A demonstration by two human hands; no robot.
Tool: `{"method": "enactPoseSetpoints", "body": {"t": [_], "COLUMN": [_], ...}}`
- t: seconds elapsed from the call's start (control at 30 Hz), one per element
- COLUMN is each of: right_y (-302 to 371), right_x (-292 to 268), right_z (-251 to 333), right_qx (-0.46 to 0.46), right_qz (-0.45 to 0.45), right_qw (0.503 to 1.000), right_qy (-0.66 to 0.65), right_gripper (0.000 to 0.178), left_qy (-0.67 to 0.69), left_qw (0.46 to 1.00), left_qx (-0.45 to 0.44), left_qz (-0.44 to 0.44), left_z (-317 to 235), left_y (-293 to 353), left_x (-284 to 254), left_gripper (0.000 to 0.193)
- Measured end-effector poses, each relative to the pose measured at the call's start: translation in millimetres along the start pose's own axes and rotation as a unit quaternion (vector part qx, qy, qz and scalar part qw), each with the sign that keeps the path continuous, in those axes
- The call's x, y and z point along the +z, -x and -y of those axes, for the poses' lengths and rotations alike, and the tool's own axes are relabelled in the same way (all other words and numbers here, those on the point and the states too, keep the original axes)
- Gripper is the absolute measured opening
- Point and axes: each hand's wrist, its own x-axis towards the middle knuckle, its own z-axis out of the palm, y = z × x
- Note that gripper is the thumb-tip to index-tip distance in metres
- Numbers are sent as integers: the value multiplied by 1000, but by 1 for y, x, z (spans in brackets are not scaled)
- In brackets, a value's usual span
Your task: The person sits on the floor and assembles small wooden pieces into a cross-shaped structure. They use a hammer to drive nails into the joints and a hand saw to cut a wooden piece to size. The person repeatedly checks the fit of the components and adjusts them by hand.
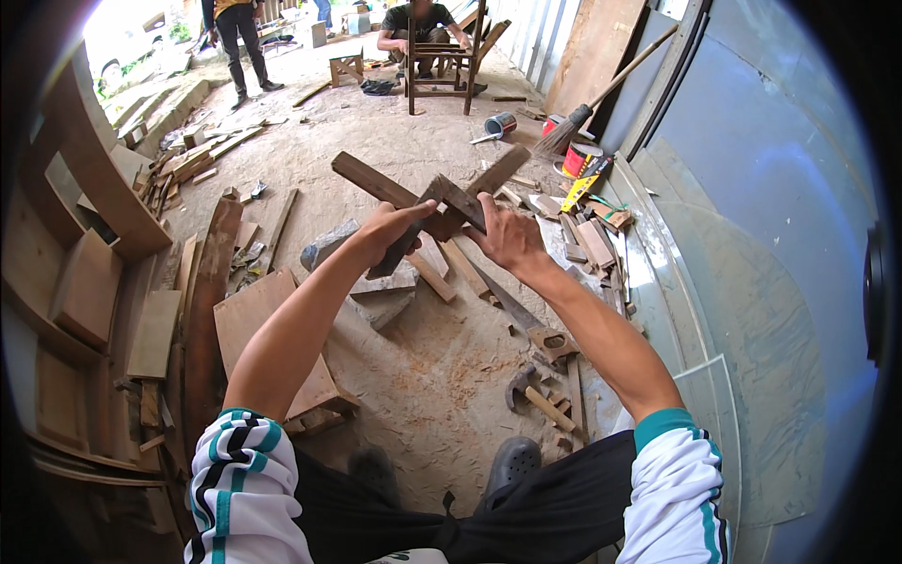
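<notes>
Hands up at chest height over a dusty workshop floor, both on one dark wooden joint piece (442,202), a cross of dark slats meeting at an angle. Left hand (390,230) closed around the lower slat, thumb over the top, fingers wrapped under. Right hand (507,240) clamped on the joint from the other side, fingertips (481,209) pressing the short block at the crossing. Piece is held in the air, clear of the floor, one slat running up-left, another up-right.

Below the hands: grey stone block (371,282) on the ground, flat wooden board (272,338) just beside it to the left. Handsaw (512,310) lies on the sawdust under the right forearm, hammer (526,390) near the person's grey shoe (512,461). Offcuts piled at the right by the blue wall (770,188). Broom (601,89) leans on that wall, red tin (581,158) next to its head. Far back, a seated person works at a wooden chair frame (442,56); another person stands near the top left. Curved planks (94,179) stacked along the left edge.
</notes>
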Motion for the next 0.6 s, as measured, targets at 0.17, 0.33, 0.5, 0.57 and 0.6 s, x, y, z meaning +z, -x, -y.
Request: {"method": "enactPoseSetpoints", "body": {"t": [0.17,0.33,0.5,0.57,0.6], "right_y": [6,6,13,14,14], "right_x": [5,12,13,9,7], "right_z": [-16,-19,-18,-22,-24], "right_qx": [-42,-91,-96,-81,-73], "right_qz": [2,-24,-66,-84,-93], "right_qw": [998,991,985,986,987], "right_qy": [-47,-93,-126,-117,-113], "right_gripper": [64,58,57,54,53], "left_qy": [-123,-116,-134,-113,-75], "left_qw": [987,982,976,973,977], "left_qx": [87,136,162,198,199], "left_qz": [63,60,47,33,35], "left_z": [4,13,19,18,20], "left_y": [0,0,0,8,3], "left_x": [3,-3,-3,6,7], "left_gripper": [37,28,58,67,65]}}
